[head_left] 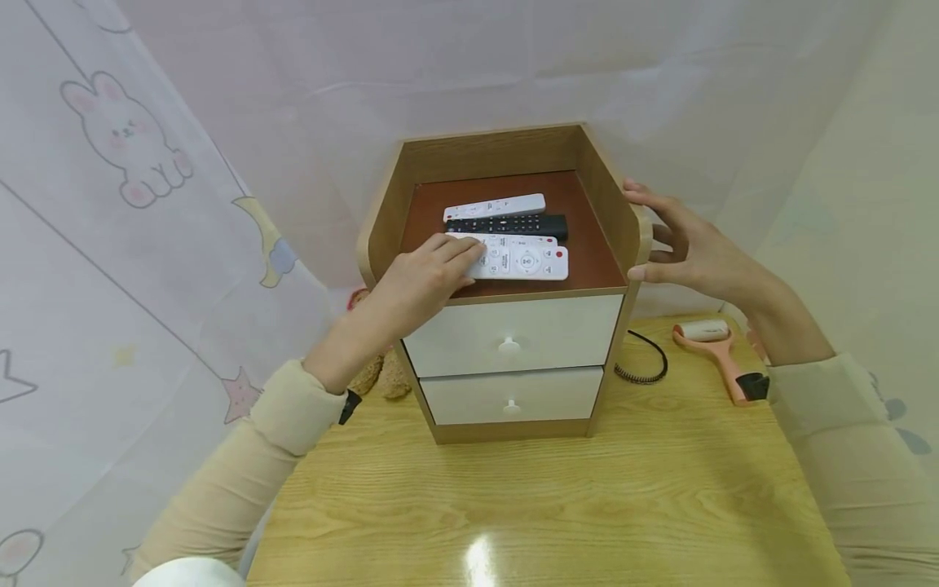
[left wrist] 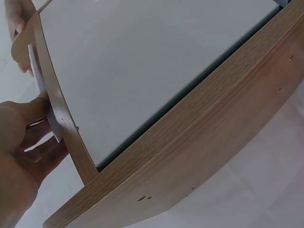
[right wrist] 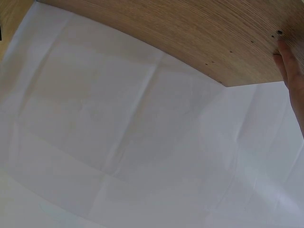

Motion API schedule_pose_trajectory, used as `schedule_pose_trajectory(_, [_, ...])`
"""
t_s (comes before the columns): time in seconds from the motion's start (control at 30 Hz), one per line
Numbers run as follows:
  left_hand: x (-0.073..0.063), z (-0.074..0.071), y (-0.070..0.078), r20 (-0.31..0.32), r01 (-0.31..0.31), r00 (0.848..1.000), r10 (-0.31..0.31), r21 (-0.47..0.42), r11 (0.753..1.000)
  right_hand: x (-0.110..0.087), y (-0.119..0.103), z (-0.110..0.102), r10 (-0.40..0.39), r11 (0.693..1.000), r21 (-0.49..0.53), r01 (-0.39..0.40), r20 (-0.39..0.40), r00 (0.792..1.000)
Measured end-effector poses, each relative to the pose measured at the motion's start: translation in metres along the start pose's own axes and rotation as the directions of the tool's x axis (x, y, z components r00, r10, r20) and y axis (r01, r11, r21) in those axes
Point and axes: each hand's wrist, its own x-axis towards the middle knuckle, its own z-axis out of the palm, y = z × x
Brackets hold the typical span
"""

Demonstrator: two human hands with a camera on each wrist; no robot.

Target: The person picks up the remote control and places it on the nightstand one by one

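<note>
A small wooden cabinet (head_left: 513, 436) has a brown top shelf with several remote controls lying side by side. My left hand (head_left: 429, 273) pinches the left end of the frontmost white remote control (head_left: 528, 262), near the shelf's front edge. Behind it lie another white remote, partly covered, a black remote (head_left: 543, 226) and a white remote (head_left: 513, 205) at the back. In the left wrist view, fingers and thumb are around the remote's end. My right hand (head_left: 693, 244) rests against the cabinet's right side panel (right wrist: 190, 33), thumb at its front edge and fingers along the outside.
Two white drawers (head_left: 513, 334) with knobs front the cabinet, both pushed in. On the wooden table (head_left: 513, 505), a lint roller (head_left: 722, 355) and a black coiled cord (head_left: 645, 375) lie to the right. A brown plush toy (head_left: 392, 375) sits at the left, partly hidden.
</note>
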Motion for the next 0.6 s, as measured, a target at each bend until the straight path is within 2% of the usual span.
schedule_pose_trajectory(0.1, [-0.0011, 0.0031, -0.0004, 0.02, 0.002, 1.0, -0.002, 0.001, 1.0, -0.0007, 0.0009, 0.0003, -0.005, 1.0, 0.014, 0.005, 0.001, 1.0])
schedule_pose_trajectory(0.3, [-0.0016, 0.0067, -0.0018, 0.017, 0.003, 1.0, -0.003, 0.008, 1.0, -0.0007, 0.0026, 0.0003, -0.026, 0.999, 0.026, 0.026, 0.002, 1.0])
schedule_pose_trajectory(0.6, [-0.0004, 0.0046, -0.0014, 0.027, 0.033, 0.999, -0.033, -0.012, 0.999, 0.0004, 0.0029, -0.0004, -0.029, 0.999, 0.028, 0.029, 0.003, 1.0])
